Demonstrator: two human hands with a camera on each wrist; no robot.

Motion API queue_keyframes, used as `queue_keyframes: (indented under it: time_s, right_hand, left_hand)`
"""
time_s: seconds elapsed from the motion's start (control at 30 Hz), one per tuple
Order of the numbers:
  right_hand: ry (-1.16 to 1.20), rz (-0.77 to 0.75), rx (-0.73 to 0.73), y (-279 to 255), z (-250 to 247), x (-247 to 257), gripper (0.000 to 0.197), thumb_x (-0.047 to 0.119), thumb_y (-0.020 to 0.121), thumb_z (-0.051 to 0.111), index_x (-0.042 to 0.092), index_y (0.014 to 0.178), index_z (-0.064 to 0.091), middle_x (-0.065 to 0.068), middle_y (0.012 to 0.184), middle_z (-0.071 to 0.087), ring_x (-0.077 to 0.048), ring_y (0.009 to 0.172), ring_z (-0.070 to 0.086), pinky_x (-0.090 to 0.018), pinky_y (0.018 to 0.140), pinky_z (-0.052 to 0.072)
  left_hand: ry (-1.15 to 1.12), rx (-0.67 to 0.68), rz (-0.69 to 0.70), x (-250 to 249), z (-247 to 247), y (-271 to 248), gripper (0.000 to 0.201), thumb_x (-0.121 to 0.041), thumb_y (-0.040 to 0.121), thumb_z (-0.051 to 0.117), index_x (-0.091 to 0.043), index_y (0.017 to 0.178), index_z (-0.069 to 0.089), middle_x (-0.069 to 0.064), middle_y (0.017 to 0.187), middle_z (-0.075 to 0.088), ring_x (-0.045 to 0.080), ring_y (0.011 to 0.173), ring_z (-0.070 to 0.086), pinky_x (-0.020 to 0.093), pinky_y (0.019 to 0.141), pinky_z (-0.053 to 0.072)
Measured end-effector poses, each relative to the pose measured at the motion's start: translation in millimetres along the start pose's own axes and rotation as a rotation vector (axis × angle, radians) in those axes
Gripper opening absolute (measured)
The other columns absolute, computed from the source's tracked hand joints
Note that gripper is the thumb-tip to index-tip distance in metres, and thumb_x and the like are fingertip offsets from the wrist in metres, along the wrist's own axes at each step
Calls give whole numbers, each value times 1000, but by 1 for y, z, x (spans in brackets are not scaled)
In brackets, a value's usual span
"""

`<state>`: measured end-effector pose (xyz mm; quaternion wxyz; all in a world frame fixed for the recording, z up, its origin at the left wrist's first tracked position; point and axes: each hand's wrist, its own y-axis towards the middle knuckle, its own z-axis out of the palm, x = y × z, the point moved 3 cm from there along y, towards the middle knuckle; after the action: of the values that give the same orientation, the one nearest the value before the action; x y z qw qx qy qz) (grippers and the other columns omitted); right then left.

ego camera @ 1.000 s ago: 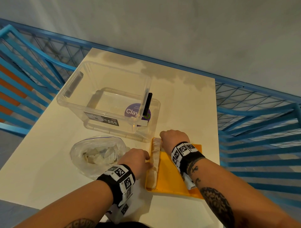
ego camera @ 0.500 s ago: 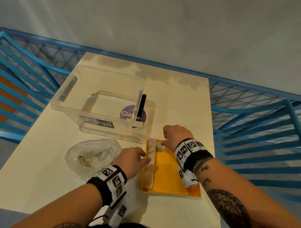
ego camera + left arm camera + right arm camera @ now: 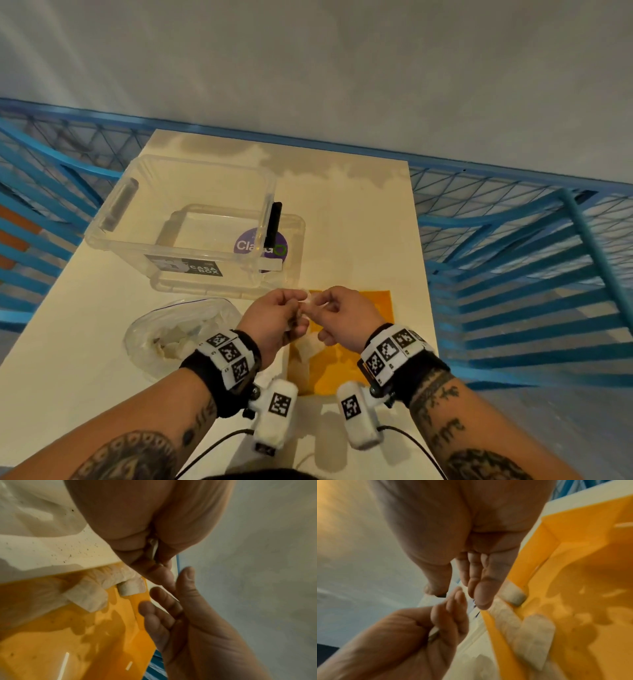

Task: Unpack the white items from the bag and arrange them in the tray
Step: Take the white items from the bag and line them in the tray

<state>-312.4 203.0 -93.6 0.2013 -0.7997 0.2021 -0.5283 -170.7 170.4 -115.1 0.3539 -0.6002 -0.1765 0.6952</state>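
Both hands are raised over the orange tray [image 3: 371, 308] and meet fingertip to fingertip. My left hand [image 3: 294, 306] curls round a small white item [image 3: 153, 545] tucked in its palm. The right hand [image 3: 320, 304] pinches the same white item [image 3: 307, 302] from the other side with thumb and forefinger. More white items [image 3: 85, 595] lie in a row along the tray's left edge, with one [image 3: 531, 635] beside the row. The clear bag [image 3: 178, 334] with several white items inside lies left of the tray.
A clear plastic box [image 3: 113, 236] with a black handle clip [image 3: 275, 221] stands on the cream table [image 3: 359, 222] behind the bag and tray. Blue metal railings [image 3: 513, 257] run along the table's left, right and far sides.
Both hands left the row of white items in the tray, rose above it and came together on one small white item.
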Motion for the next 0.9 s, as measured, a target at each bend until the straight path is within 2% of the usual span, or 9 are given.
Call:
queue_keyframes:
  time_s: [0.07,0.13,0.23,0.33,0.43,0.5,0.63,0.8,0.9]
  right_hand:
    - [-152,-13,-71,7,-7,-14,17,41,91,63,25,95,59,2,86,68,-20,76,69,-34,68,57]
    - [-296,5,-62,12,-9,-29,10,34,91,65,26,95,61,6,87,64,-20,85,66,-34,77,56]
    - [-527,110,55,16,1,-52,32,37,86,70,25,116,64,1,108,66,-20,99,64,-33,85,55]
    - [-654,134,68,22,15,-64,55,42,84,69,25,134,53,-3,128,61,-24,112,60,-34,89,53]
    - [-751,92,67,32,24,-65,57,37,86,65,26,138,46,-5,135,56,-29,121,54,-38,96,49]
    - [-775,81,69,40,27,-62,42,29,88,64,25,128,54,-6,125,60,-29,111,59,-37,88,51]
    - [-858,42,100,48,28,-55,2,22,88,63,22,90,63,-5,95,64,-25,84,61,-34,72,52]
    - [-879,-9,195,33,17,-35,3,24,85,64,23,85,61,1,90,64,-21,86,61,-31,71,50]
    - [-878,-112,221,16,3,-14,4,24,83,62,25,87,61,4,89,63,-19,85,60,-30,70,48]
  left_hand:
    - [40,-61,16,3,-6,2,25,1,101,38,-7,108,61,7,77,58,15,56,48,22,48,44]
    - [100,-151,13,5,-18,5,30,2,97,38,-9,106,63,4,73,55,13,53,44,22,45,37]
    - [222,-228,11,11,-31,8,25,-8,97,41,-14,104,65,4,75,51,13,52,40,24,45,32]
    - [326,-230,35,20,-35,8,17,-17,98,49,-17,103,65,4,81,54,15,55,42,25,48,35]
    - [363,-232,65,28,-35,9,13,-23,96,54,-20,100,66,3,81,57,16,57,45,26,51,37]
    - [386,-238,76,31,-36,9,12,-25,96,55,-21,100,65,3,82,58,16,60,46,28,52,38]
    - [403,-233,94,33,-37,9,12,-27,95,55,-22,99,66,3,83,60,16,60,47,28,52,39]
    - [572,-184,223,24,-35,6,10,-27,91,61,-29,98,68,-2,74,62,14,58,51,28,56,42]
    - [864,-13,311,17,-25,2,24,-27,84,69,-39,104,64,-6,64,59,7,60,55,20,60,42]
